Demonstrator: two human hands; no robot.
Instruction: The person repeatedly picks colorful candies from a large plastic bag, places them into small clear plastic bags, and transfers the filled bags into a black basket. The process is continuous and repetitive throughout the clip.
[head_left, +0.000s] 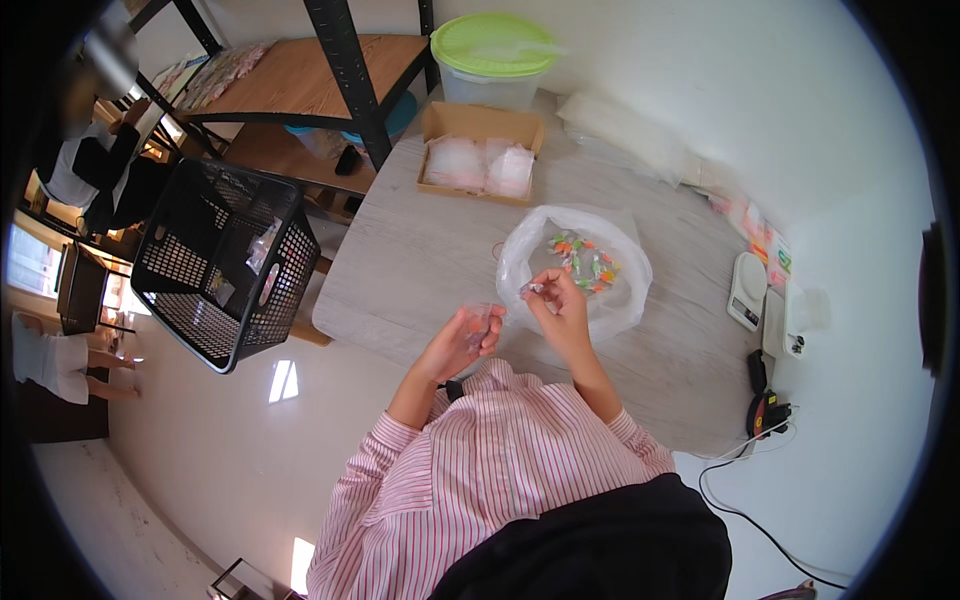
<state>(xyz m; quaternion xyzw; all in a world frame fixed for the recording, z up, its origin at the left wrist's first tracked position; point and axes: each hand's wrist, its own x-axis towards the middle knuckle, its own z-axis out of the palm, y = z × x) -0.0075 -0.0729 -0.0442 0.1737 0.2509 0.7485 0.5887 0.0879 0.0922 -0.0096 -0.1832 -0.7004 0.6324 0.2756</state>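
Observation:
My left hand (457, 343) holds a small clear plastic bag (478, 324) with something orange in it, just off the table's near edge. Between the fingertips of my right hand (559, 304) is a small wrapped piece (531, 288), perhaps a candy. That hand is over the near left rim of a white plastic bag (637, 281), which stands open on the grey table (420, 255). Orange, green and yellow wrapped candies (576, 262) lie inside it. Beyond it, a cardboard box (476, 193) contains clear small bags (457, 161).
A black basket (225, 277) stands left of the table, near a shelf rack (300, 75). At the back is a green-lidded tub (491, 45). A white scale (748, 289) and a tape dispenser (761, 412) are at right. Other people (64, 360) are at far left.

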